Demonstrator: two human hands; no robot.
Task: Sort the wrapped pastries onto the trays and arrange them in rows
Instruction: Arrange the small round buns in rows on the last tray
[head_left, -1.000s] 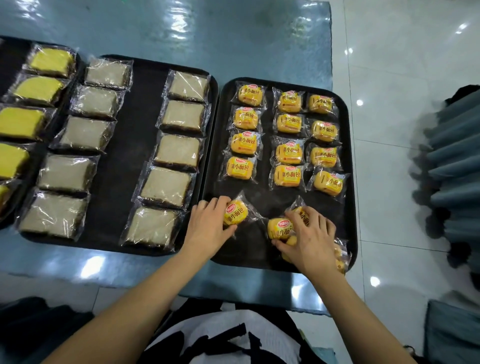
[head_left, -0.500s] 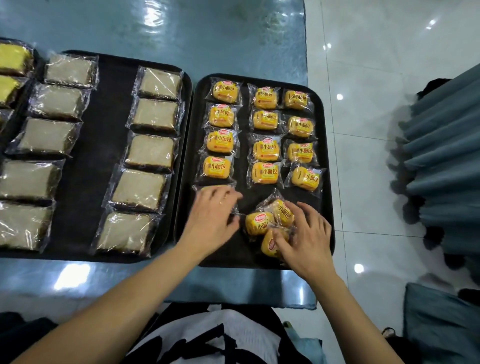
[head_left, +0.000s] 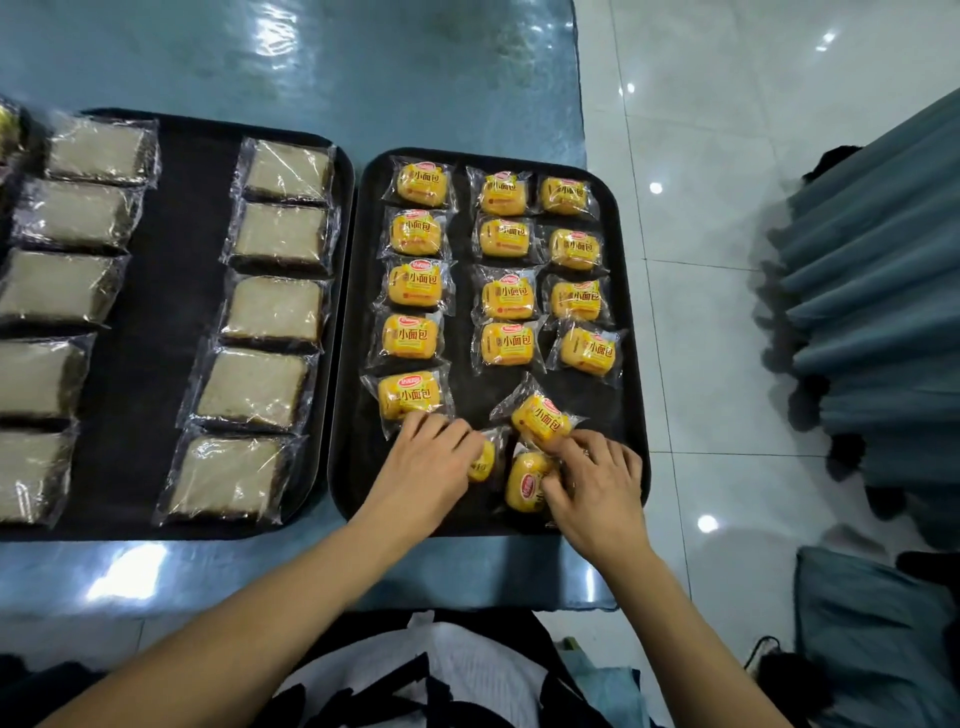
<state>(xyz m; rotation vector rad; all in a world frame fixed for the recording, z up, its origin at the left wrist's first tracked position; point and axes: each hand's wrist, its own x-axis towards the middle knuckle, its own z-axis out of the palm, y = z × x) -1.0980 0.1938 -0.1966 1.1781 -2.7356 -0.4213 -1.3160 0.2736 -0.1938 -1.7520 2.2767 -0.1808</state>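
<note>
Small yellow wrapped buns lie in three columns on the black right tray (head_left: 467, 395). The left column's nearest bun (head_left: 409, 395) lies just beyond my left hand (head_left: 431, 462). That hand curls over a partly hidden bun (head_left: 484, 462) at the tray's near middle. My right hand (head_left: 592, 483) grips another loose bun (head_left: 525, 480) at the near right. Its fingertips touch a tilted bun (head_left: 540, 418) lying below the middle column.
A second black tray (head_left: 176, 312) to the left holds two columns of wrapped grey-brown cake slices (head_left: 272, 309). Both trays sit on a glossy blue table whose right edge (head_left: 584, 260) meets a white tiled floor. Teal pleated fabric (head_left: 872, 312) hangs at the right.
My left hand has left the bun it set at the near end of the left column and moved right onto a loose bun. My right hand stays on the loose buns.
</note>
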